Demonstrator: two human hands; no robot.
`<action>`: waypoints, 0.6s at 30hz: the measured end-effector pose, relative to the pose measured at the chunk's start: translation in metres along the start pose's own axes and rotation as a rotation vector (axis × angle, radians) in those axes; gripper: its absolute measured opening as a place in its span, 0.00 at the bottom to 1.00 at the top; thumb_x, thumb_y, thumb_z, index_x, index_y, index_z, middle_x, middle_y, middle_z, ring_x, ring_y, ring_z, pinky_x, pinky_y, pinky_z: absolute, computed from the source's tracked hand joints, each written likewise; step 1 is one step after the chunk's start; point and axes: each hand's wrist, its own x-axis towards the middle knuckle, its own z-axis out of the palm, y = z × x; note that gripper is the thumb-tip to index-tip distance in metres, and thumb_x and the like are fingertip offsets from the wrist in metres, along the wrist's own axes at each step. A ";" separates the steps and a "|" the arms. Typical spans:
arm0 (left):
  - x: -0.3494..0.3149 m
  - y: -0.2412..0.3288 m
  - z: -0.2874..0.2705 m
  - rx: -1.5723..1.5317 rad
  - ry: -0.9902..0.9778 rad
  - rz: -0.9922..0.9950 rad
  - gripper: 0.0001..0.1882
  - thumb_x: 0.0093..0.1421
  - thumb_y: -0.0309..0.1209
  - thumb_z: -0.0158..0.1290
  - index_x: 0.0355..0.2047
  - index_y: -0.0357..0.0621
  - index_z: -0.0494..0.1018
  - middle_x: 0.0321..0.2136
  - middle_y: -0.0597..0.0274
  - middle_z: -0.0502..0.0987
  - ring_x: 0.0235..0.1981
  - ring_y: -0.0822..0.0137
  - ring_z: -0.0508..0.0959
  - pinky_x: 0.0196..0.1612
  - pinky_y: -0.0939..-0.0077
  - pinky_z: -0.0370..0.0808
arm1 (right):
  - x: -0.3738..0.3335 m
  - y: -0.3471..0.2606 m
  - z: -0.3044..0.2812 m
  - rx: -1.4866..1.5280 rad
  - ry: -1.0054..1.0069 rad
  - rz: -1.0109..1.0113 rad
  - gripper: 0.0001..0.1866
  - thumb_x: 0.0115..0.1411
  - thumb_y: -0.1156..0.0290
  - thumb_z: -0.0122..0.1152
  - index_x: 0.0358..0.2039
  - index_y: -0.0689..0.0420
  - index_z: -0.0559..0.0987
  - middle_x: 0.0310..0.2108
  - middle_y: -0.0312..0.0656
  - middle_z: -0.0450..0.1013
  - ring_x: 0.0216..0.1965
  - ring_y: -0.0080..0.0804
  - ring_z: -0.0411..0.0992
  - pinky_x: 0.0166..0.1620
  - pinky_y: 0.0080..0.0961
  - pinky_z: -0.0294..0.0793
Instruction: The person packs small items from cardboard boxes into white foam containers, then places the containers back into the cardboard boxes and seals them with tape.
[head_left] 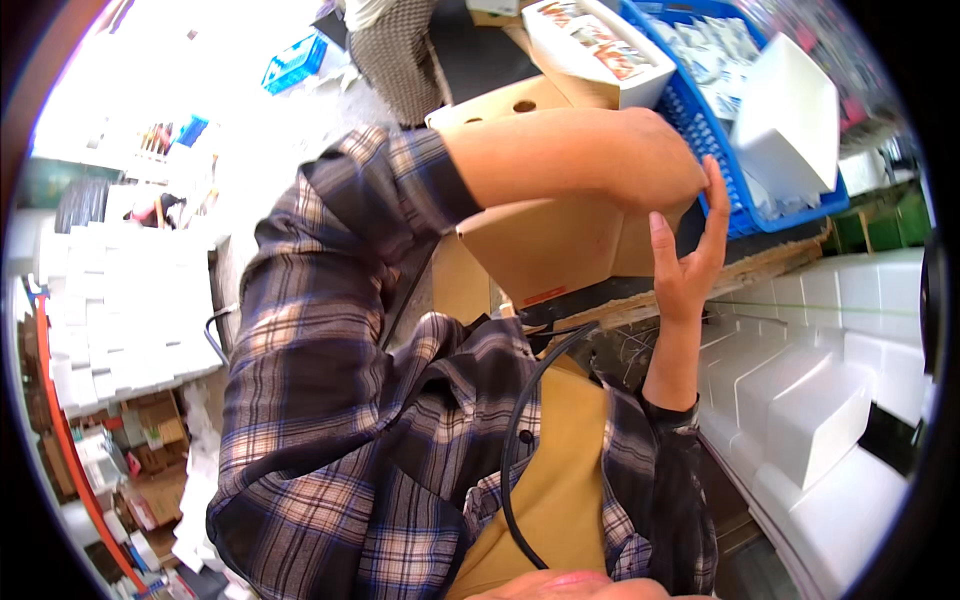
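Observation:
My left arm crosses in front of me to the right, over an open brown cardboard box [545,250] at the near edge of the work table. My left hand [665,165] is at the box's right end; its fingers are turned away and blurred, so what they hold, if anything, is hidden. Close beside it my right hand [690,265] is raised, thumb and fingers stretched apart, with nothing seen in it. Behind my left forearm rises a cardboard flap [490,103] with round holes.
Beyond my hands stands a blue plastic basket [690,115] with white packets and a tilted white box [790,115]. Left of it is a white box [655,85] of orange-and-white packets. White boxes are stacked at right [800,410] and left [130,310]. A person's patterned garment [395,60] shows across the table.

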 end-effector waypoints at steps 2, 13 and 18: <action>0.014 0.020 -0.028 -0.023 0.490 0.422 0.07 0.62 0.28 0.57 0.37 0.38 0.80 0.34 0.49 0.81 0.38 0.50 0.82 0.44 0.63 0.79 | -0.019 0.029 -0.023 -0.066 0.085 0.082 0.39 0.58 0.74 0.65 0.70 0.62 0.63 0.68 0.52 0.63 0.69 0.49 0.61 0.71 0.41 0.55; -0.209 -0.047 0.038 -0.467 -0.200 -0.511 0.08 0.57 0.33 0.64 0.31 0.43 0.79 0.25 0.58 0.80 0.30 0.62 0.80 0.35 0.65 0.76 | -0.050 -0.072 -0.007 -0.053 -0.336 -0.694 0.15 0.57 0.71 0.67 0.42 0.65 0.79 0.50 0.50 0.76 0.55 0.48 0.74 0.61 0.49 0.72; -0.178 -0.050 0.029 -0.356 -0.200 -0.517 0.07 0.57 0.29 0.63 0.29 0.40 0.78 0.26 0.57 0.79 0.30 0.61 0.80 0.35 0.64 0.75 | -0.048 -0.072 0.056 0.069 -0.677 -0.552 0.16 0.55 0.69 0.68 0.40 0.65 0.79 0.48 0.50 0.75 0.54 0.49 0.74 0.59 0.42 0.73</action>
